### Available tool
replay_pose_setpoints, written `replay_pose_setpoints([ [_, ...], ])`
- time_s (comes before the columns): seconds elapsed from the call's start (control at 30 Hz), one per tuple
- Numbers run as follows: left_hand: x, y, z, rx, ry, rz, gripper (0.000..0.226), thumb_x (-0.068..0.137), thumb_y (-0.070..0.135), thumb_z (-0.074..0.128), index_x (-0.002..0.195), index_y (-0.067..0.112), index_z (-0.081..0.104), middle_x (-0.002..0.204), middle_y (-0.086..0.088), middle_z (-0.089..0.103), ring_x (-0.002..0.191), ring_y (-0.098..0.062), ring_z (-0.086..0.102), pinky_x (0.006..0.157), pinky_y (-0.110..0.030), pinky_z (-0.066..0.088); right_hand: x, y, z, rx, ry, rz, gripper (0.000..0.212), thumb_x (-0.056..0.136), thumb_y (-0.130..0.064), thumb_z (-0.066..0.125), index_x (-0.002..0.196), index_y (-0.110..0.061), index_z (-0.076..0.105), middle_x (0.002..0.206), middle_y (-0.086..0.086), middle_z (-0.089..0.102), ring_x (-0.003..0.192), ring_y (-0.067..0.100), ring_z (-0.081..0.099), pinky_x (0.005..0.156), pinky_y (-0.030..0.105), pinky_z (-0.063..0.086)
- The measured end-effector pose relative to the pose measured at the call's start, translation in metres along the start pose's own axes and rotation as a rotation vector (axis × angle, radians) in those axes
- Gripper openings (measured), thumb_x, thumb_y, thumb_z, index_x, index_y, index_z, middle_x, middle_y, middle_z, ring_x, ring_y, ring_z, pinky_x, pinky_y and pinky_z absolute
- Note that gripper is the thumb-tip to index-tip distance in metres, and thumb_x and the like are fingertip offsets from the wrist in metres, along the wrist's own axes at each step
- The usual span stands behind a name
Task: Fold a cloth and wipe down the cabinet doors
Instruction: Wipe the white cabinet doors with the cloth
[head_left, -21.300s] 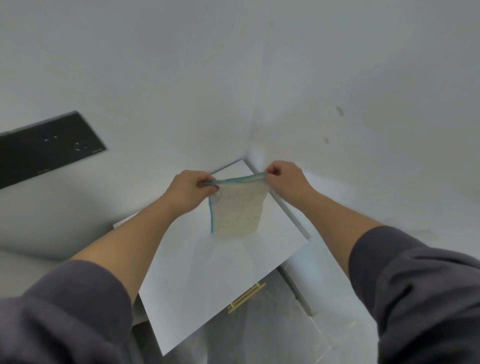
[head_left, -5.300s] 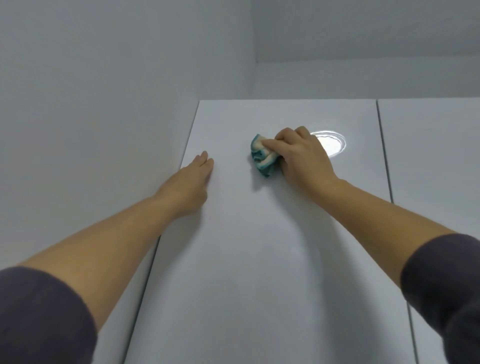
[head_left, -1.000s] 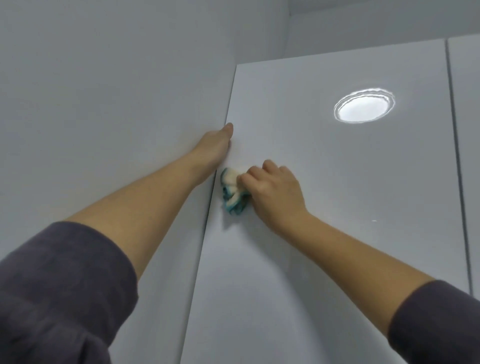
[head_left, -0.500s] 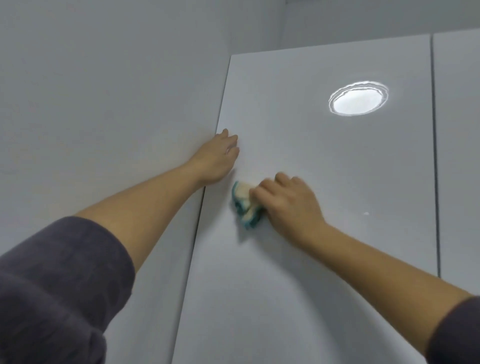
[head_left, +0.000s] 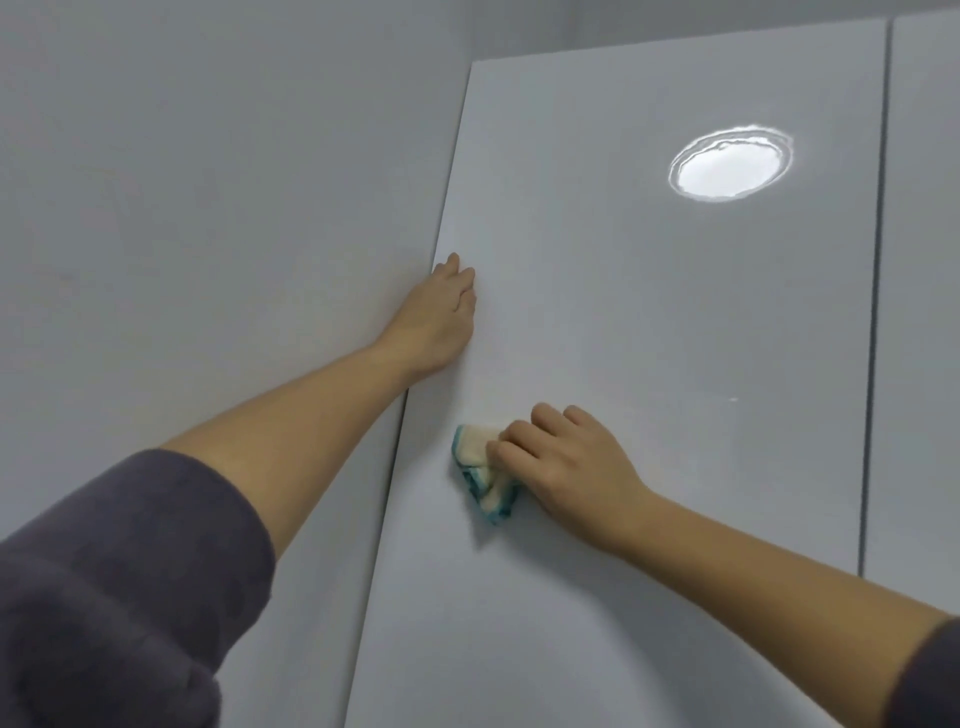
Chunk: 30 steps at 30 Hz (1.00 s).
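Folding's done: right hand (head_left: 563, 462) presses the bunched-up cream cloth with teal trim (head_left: 485, 470) against the glossy white cabinet door (head_left: 649, 322), just below the flat, open left hand (head_left: 439, 317). Neighbouring door to the right (head_left: 930, 312) probably not yet wiped.

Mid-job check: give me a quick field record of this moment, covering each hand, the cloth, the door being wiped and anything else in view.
left hand: flat, fingers straight, resting at the left edge of the cabinet door
right hand: fingers curled over the cloth, pressing it on the door
cloth: bunched, cream with teal edging, below the left hand
cabinet door: pale grey, glossy
neighbouring door: to the right, thin dark gap between
light reflection: bright oval, upper right of the wiped door
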<state>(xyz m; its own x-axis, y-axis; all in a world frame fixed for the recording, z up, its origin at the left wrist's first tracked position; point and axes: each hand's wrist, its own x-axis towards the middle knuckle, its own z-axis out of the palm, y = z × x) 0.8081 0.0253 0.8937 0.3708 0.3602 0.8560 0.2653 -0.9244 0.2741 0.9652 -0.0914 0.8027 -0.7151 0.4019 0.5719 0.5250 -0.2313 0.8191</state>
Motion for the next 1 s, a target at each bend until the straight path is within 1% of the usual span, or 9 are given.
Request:
replay_pose_setpoints([
  [0.1,-0.004,-0.006,0.003,0.004,0.031,-0.006,0.044,0.104,0.014,0.024,0.145,0.0,0.032,0.159,-0.011,0.013,0.147,-0.019,0.012,0.113,-0.019,0.006,0.027,0.033,-0.004,-0.053,0.074,0.157,0.012,0.073,-0.003,0.058,0.075,-0.014,0.06,0.073,0.005,0.057,0.065,0.027,0.05,0.051,0.034,0.03],
  [0.23,-0.012,-0.012,0.005,-0.03,0.061,-0.001,0.043,0.104,0.013,0.026,0.145,0.002,0.034,0.158,-0.009,0.02,0.145,-0.017,0.017,0.103,-0.008,0.006,0.049,0.059,-0.004,-0.059,0.069,0.345,0.023,0.059,0.0,0.068,0.079,-0.011,0.063,0.074,0.005,0.06,0.066,0.028,0.05,0.049,0.031,0.03],
  [0.37,-0.013,-0.015,0.005,-0.009,0.04,0.023,0.043,0.104,0.013,0.026,0.146,0.002,0.032,0.157,-0.01,0.023,0.145,-0.018,0.018,0.102,-0.006,0.005,0.024,0.023,-0.003,0.021,0.087,0.183,0.012,0.068,-0.004,0.066,0.076,-0.013,0.063,0.073,0.005,0.058,0.066,0.028,0.049,0.05,0.034,0.034],
  [0.5,-0.016,-0.014,0.003,0.037,-0.007,0.041,0.036,0.103,0.008,0.027,0.129,-0.01,0.043,0.15,-0.019,0.03,0.142,-0.026,0.025,0.105,-0.017,0.015,-0.02,-0.008,-0.01,0.029,-0.03,-0.027,0.015,0.083,-0.003,0.058,0.083,-0.016,0.065,0.082,0.001,0.063,0.066,0.025,0.049,0.053,0.034,0.032],
  [0.57,-0.016,-0.017,0.005,0.066,-0.021,0.065,0.032,0.103,0.01,0.028,0.125,-0.008,0.043,0.15,-0.021,0.028,0.141,-0.033,0.024,0.11,-0.026,0.018,-0.02,0.008,-0.014,0.001,-0.038,0.006,0.017,0.083,-0.002,0.056,0.085,-0.016,0.066,0.085,0.002,0.064,0.067,0.026,0.051,0.053,0.034,0.033],
  [0.63,-0.017,-0.019,0.008,0.111,-0.023,0.091,0.036,0.102,0.012,0.028,0.132,-0.006,0.039,0.153,-0.021,0.022,0.143,-0.032,0.02,0.115,-0.031,0.017,-0.009,0.036,-0.019,-0.034,0.001,0.111,0.016,0.081,-0.005,0.055,0.088,-0.016,0.066,0.085,0.003,0.065,0.069,0.028,0.054,0.054,0.035,0.035],
  [0.8,-0.021,-0.017,0.01,0.2,-0.011,0.126,0.047,0.103,0.012,0.028,0.148,0.0,0.023,0.159,-0.014,0.008,0.148,-0.024,0.007,0.115,-0.022,0.005,0.006,0.077,-0.03,-0.02,0.073,0.325,0.028,0.066,0.001,0.066,0.092,-0.011,0.068,0.088,0.007,0.067,0.071,0.032,0.055,0.053,0.033,0.041],
  [0.9,-0.02,-0.018,0.008,0.214,-0.034,0.126,0.048,0.103,0.012,0.028,0.148,0.0,0.022,0.159,-0.014,0.007,0.148,-0.024,0.007,0.116,-0.024,0.006,-0.014,0.05,-0.031,0.087,0.061,0.244,0.019,0.075,-0.006,0.057,0.089,-0.009,0.069,0.086,0.009,0.066,0.069,0.032,0.054,0.053,0.037,0.045],
  [1.0,-0.021,-0.019,0.007,0.229,-0.046,0.131,0.048,0.102,0.012,0.028,0.148,0.0,0.021,0.159,-0.014,0.007,0.148,-0.024,0.006,0.117,-0.026,0.008,-0.056,0.006,-0.032,0.155,-0.019,0.088,0.017,0.087,-0.008,0.053,0.089,-0.014,0.069,0.087,0.006,0.066,0.068,0.028,0.053,0.054,0.036,0.042],
])
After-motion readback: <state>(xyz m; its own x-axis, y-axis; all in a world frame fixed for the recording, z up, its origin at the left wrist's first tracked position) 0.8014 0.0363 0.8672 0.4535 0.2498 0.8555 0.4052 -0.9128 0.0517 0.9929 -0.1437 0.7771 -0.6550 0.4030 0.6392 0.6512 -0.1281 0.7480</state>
